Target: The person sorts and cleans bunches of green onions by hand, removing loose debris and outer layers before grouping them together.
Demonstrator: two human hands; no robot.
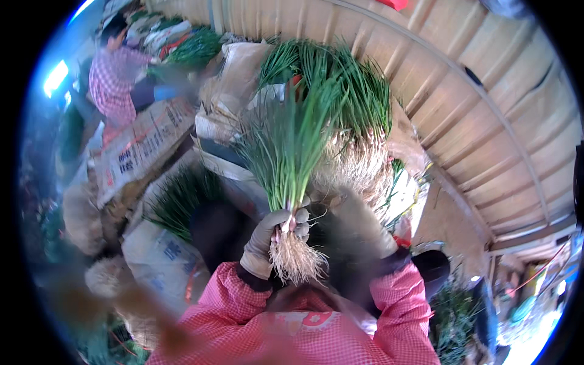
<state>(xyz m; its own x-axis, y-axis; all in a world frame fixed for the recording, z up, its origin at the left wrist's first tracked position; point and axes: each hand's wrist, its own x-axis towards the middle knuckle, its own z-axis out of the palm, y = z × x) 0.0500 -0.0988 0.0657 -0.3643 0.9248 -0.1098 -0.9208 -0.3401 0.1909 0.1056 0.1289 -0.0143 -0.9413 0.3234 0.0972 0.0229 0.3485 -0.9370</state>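
My left hand (275, 236), in a grey-and-cream glove, is closed around a bunch of spring onions (291, 164) just above the roots. Their green leaves fan upward and away from me; pale, stringy roots (298, 258) hang below the fingers. To its right, my gloved right hand (359, 222) is smeared by motion and its fingers cannot be made out. It is near the root ends of a large heap of spring onions (350, 103), whose roots face me. Whether it holds anything does not show.
Printed woven sacks (143, 149) lie to the left, beside another dark green bunch (182, 204). Beyond them a person in a checked shirt (112, 88) sits near more greens (198, 45). A ribbed wall (462, 103) curves along the right. Loose greens (456, 316) lie at lower right.
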